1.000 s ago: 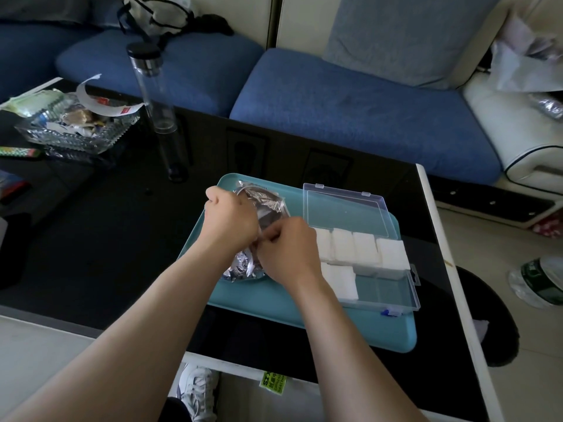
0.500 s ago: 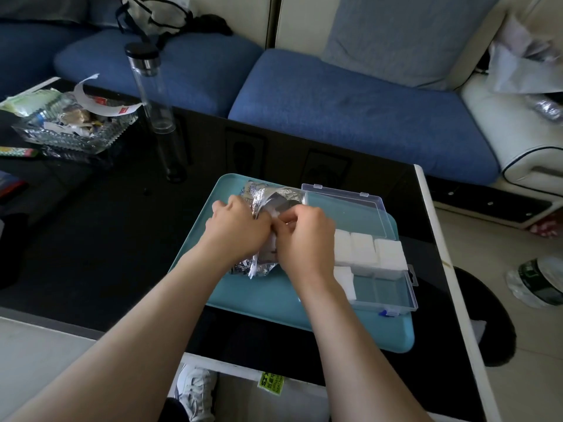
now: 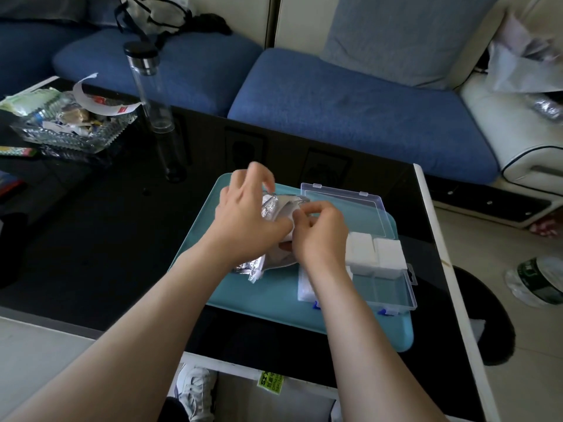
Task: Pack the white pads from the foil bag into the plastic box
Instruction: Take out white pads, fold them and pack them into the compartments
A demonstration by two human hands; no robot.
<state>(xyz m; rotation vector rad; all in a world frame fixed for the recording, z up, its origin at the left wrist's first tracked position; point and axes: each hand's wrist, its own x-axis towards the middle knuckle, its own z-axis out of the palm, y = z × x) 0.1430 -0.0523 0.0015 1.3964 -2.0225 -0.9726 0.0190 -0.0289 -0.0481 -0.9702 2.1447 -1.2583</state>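
Note:
The crumpled foil bag [image 3: 269,205] lies on the teal tray [image 3: 243,303], its lower end [image 3: 253,266] sticking out under my wrists. My left hand [image 3: 243,217] holds the bag from the left, thumb across it and fingers arched over its top. My right hand [image 3: 321,236] pinches the bag's open edge with curled fingers; I cannot see whether a pad is between them. The clear plastic box [image 3: 408,287] sits on the tray's right side with its lid [image 3: 350,208] folded back. White pads [image 3: 376,252] stand in a row inside, partly hidden by my right wrist.
A tall clear bottle [image 3: 152,95] and a glass dish of wrappers [image 3: 70,129] stand on the black table to the back left. A blue sofa runs behind the table. The table's white right edge [image 3: 441,269] is close to the box.
Both hands have shifted with the bag toward the box, and the bag now lies more on its side. My left fingers have lifted and spread over the bag's top.

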